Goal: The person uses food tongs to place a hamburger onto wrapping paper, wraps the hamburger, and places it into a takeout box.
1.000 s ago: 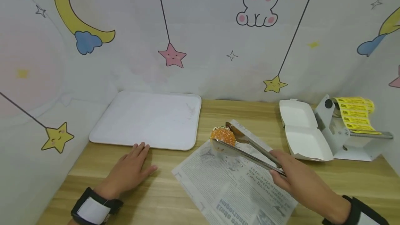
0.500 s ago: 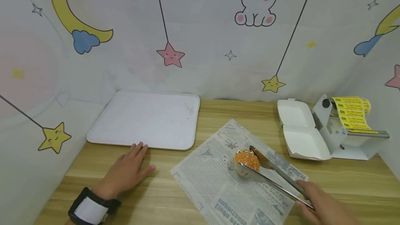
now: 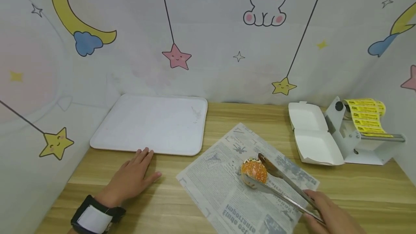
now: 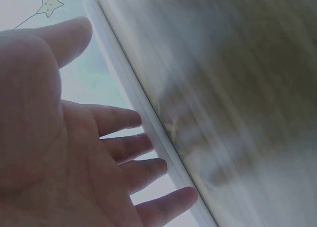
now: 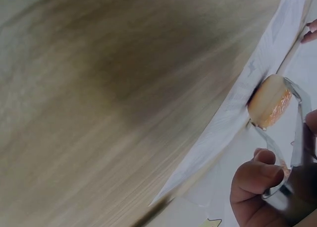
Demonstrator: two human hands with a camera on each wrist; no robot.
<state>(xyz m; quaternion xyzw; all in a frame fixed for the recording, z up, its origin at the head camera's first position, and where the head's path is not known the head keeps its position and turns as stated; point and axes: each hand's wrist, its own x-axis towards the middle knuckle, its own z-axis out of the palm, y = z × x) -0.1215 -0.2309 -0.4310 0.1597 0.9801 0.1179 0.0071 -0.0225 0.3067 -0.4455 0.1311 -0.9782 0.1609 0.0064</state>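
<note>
A sesame-topped burger bun [image 3: 255,170] lies on the newsprint-patterned paper sheet [image 3: 214,180] at the centre right of the head view. My right hand [image 3: 331,214] grips metal tongs [image 3: 289,196], whose tips lie on either side of the bun. In the right wrist view, both tong ends reach the bun [image 5: 270,100]; whether they press on it, I cannot tell. My left hand [image 3: 131,180] lies with fingers extended on the table, its fingertips at the front edge of the white tray [image 3: 152,125]. The left wrist view shows that hand's fingers [image 4: 153,172] spread.
An unfolded white clamshell box [image 3: 316,147] stands at the back right. Beside it is a label dispenser [image 3: 354,151] with a roll of yellow labels [image 3: 367,116]. A printed cloth wall [image 3: 211,75] closes off the back of the wooden table [image 3: 162,205].
My right hand has brought the bun in the tongs toward me and to the right, down onto the paper's middle. The tongs have since spread slightly. My left hand has stayed put.
</note>
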